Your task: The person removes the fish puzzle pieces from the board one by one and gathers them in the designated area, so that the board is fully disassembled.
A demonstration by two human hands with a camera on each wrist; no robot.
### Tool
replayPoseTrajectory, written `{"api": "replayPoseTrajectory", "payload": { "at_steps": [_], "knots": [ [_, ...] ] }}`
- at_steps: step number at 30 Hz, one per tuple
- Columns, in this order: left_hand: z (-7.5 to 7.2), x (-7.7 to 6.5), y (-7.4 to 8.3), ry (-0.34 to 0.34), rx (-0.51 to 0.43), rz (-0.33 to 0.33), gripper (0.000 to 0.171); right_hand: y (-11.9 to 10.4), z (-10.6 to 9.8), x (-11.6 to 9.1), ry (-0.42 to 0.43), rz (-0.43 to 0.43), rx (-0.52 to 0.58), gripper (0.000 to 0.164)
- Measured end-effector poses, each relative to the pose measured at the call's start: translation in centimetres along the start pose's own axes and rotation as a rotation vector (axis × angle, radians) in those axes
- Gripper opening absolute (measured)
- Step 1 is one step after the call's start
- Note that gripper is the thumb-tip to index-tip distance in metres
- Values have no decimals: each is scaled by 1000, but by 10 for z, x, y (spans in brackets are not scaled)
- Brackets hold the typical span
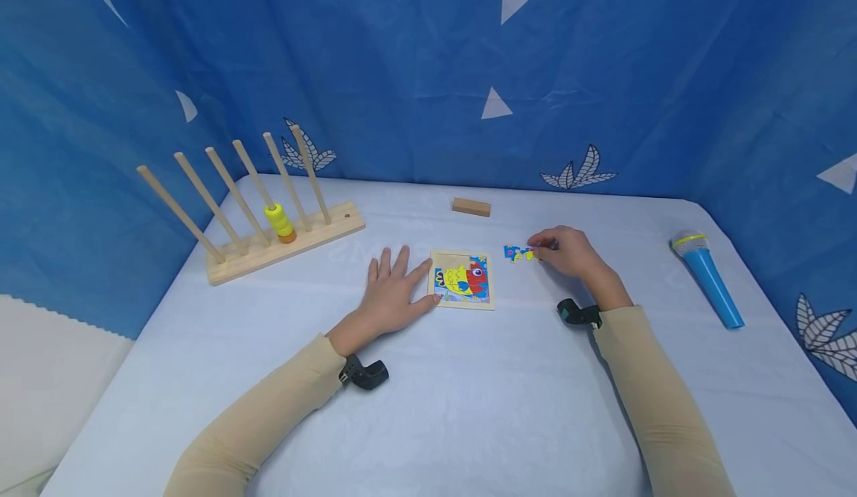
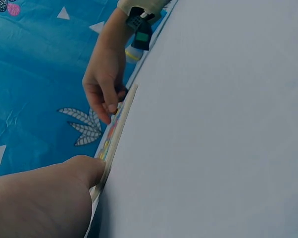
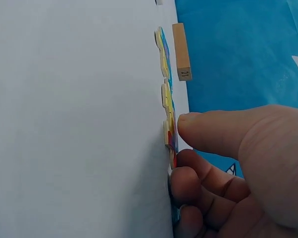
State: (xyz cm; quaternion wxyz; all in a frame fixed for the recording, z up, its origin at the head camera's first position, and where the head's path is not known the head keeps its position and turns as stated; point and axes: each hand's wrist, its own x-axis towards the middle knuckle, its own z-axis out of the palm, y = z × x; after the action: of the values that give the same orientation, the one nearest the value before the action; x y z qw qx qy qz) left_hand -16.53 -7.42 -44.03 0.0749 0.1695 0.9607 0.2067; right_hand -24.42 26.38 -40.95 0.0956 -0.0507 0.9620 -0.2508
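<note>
Our L hand [image 1: 391, 297] lies flat, fingers spread, touching puzzle board [image 1: 454, 261] at its 9 o'clock. Our R hand [image 1: 569, 251], fingers bent, is at loose pcs [image 1: 512, 251], board's 2 o'clock; can't tell if pinched. Wood blk [image 1: 472, 207] at 12.

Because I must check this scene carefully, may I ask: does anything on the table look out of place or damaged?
I see nothing spilled or damaged. Only the puzzle board stands out: bare wood shows in its upper part, so its picture is incomplete, while loose puzzle pieces lie beside it, near the right hand.
</note>
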Motion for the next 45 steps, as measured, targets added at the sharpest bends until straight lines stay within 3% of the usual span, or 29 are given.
{"api": "replayPoseTrajectory", "payload": {
  "at_steps": [12, 18, 26, 39, 45],
  "knots": [
    [-1, -1, 0, -1, -5, 1, 73, -2, -7, -4, -7, -11, 9, 34],
    [-2, -1, 2, 1, -5, 2, 73, -20, -9, -8, -8, -65, 9, 34],
    [-3, -2, 3, 7, 0, -2, 74, -53, 8, -7, -90, -183, 14, 36],
    [-1, 0, 2, 3, -14, -6, 73, -78, 30, 7, -198, -203, -38, 40],
    [-1, -1, 0, 3, -11, -3, 74, -78, 35, 10, -192, -195, -63, 37]
  ]
}}
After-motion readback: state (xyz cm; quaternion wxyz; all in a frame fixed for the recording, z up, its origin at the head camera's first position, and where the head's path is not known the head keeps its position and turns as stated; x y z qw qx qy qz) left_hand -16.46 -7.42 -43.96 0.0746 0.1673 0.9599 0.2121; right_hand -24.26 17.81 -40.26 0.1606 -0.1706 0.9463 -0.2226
